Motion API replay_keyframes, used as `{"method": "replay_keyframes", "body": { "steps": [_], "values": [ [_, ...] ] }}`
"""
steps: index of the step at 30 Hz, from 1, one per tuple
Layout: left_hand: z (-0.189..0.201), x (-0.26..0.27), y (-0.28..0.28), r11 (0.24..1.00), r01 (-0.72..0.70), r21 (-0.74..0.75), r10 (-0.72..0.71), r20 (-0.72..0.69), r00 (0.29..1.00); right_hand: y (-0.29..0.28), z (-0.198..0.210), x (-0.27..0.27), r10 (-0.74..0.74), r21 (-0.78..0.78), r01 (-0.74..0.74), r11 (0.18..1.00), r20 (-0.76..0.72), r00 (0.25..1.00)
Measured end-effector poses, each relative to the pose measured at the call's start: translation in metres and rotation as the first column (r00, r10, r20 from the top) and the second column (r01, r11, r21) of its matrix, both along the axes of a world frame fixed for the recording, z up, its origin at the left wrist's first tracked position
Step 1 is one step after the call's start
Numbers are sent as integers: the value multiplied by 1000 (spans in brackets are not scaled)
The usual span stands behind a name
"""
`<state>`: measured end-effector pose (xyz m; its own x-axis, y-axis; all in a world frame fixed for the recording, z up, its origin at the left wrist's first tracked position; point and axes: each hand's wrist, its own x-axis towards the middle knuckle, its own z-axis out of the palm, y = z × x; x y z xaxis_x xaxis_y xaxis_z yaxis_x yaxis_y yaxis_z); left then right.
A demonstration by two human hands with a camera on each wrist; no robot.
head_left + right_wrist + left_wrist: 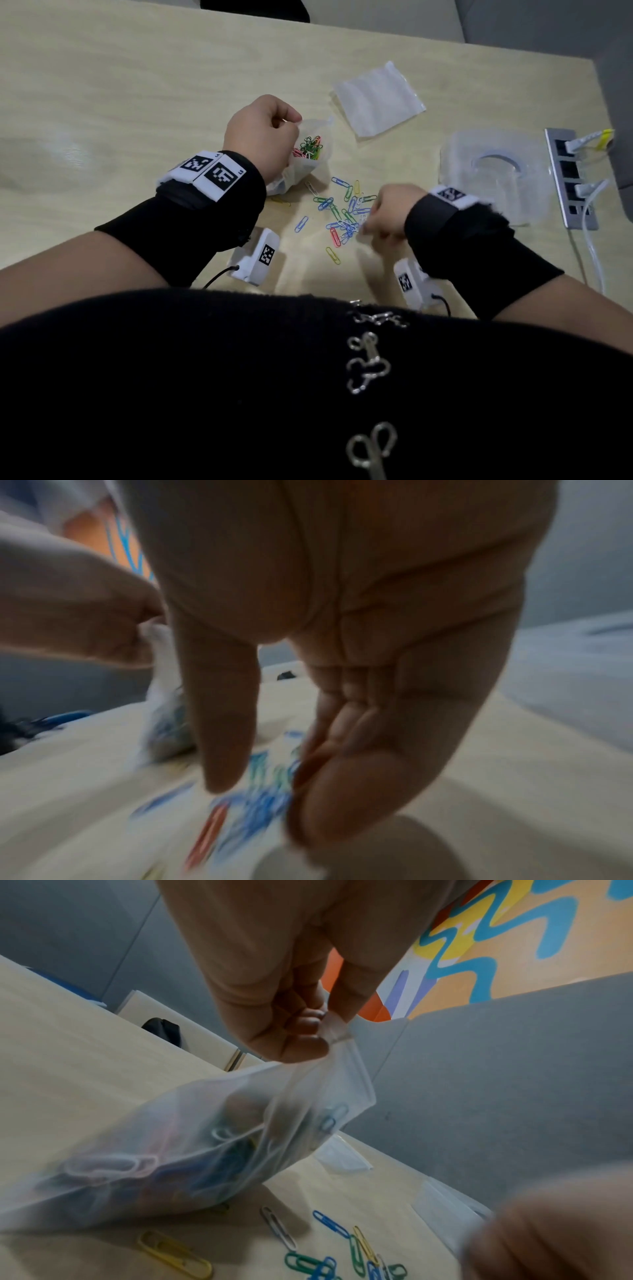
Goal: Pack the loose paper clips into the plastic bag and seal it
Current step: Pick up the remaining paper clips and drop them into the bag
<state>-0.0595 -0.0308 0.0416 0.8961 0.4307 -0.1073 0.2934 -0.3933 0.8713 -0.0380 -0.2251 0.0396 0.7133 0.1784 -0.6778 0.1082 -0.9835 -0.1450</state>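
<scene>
Your left hand [262, 137] pinches the rim of the clear plastic bag [192, 1150], partly filled with coloured clips, its bottom on the pale wooden table [102, 102]. Your right hand [388, 212], fingers extended and slightly apart, sits over the loose coloured paper clips [342, 212] just beside the bag; blur hides any grip.

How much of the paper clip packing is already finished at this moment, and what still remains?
Done: some clips already lie inside the plastic bag. In hand: the left hand pinches the bag's top edge, holding its mouth open, while the right hand reaches into the loose paper clips on the table; its view is too blurred to show a grip. Left: many scattered clips to pack, then sealing the bag.
</scene>
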Motion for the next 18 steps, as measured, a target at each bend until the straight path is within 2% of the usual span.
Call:
{"method": "replay_keyframes", "body": {
  "steps": [3,6,8,10,11,13,15,18],
  "values": [
    [-1,1,-2,1000,-1,2,1,-8,1000,-2,-18,-34,14,115,23,993,-311,950],
    [-1,0,-5,1000,2,-21,-2,-15,1000,9,-32,-47,-7,269,120,956,-388,922],
    [2,-2,-3,1000,-6,-28,6,-14,1000,16,-38,-38,-40,330,139,934,-290,956],
    [5,-1,3,999,-25,-30,25,-6,1000,20,-39,-21,81,255,-62,965,-65,995],
    [7,-1,6,999,-41,-32,41,-1,999,23,-39,-15,158,197,-160,967,27,987],
    [10,0,13,997,-73,-37,74,14,997,35,-36,-10,263,203,-296,933,173,949],
    [12,2,17,995,-98,-38,98,23,995,50,-36,-13,422,207,-490,847,298,856],
    [14,2,19,993,-104,-50,105,22,994,71,-48,-21,729,45,-785,618,343,593]
  ]
}}
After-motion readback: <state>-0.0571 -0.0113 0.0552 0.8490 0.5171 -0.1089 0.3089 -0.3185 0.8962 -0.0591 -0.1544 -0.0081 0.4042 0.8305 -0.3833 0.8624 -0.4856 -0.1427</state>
